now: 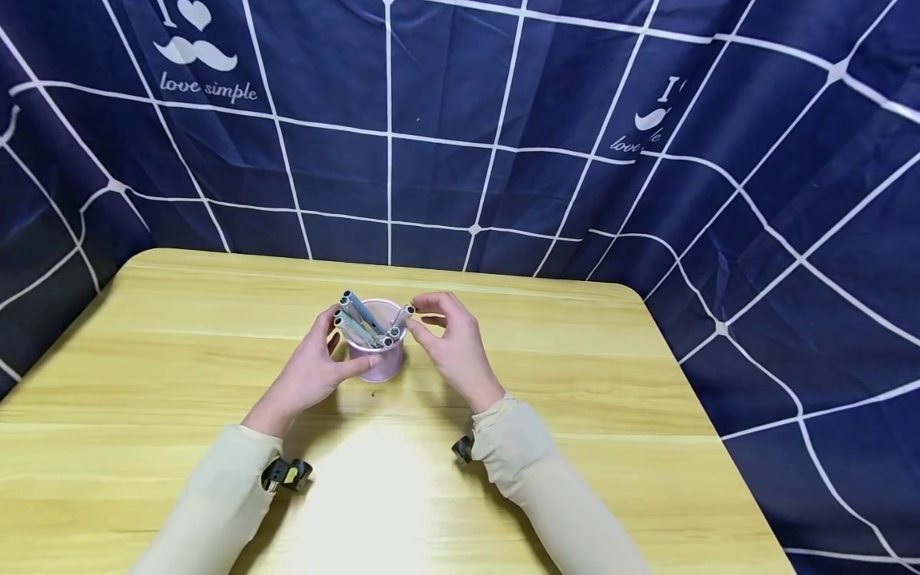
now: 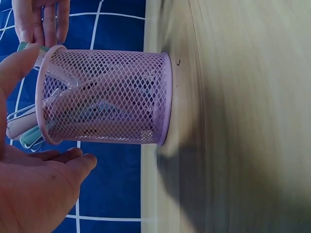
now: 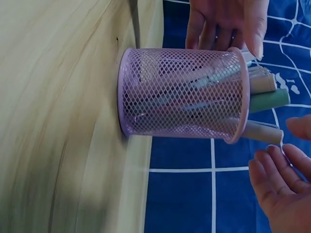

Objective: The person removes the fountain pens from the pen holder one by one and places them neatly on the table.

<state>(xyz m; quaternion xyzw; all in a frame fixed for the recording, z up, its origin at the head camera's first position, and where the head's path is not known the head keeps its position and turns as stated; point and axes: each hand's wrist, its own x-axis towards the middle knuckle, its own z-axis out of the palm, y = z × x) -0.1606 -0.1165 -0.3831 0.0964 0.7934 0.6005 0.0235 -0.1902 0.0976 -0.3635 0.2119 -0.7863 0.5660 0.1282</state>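
Note:
A pink mesh pen holder [image 1: 382,366] stands upright on the table with several pens [image 1: 365,311] leaning in it, ends up. Around its left side is my left hand [image 1: 316,366], thumb in front near the rim and fingers reaching behind. In the left wrist view these fingers [image 2: 80,162] look nearly straight beside the mesh. My right hand [image 1: 456,339] is at the rim's right, thumb and forefinger either side of one pen's end. The right wrist view shows that beige pen [image 3: 265,132] leaning out, with the right thumb [image 3: 297,126] and fingers spread around its end.
The wooden table [image 1: 611,479] has a strong light glare in front. A dark blue curtain [image 1: 438,184] with white lines hangs behind and to the sides. Black wrist cameras [image 1: 287,474] sit under the sleeves.

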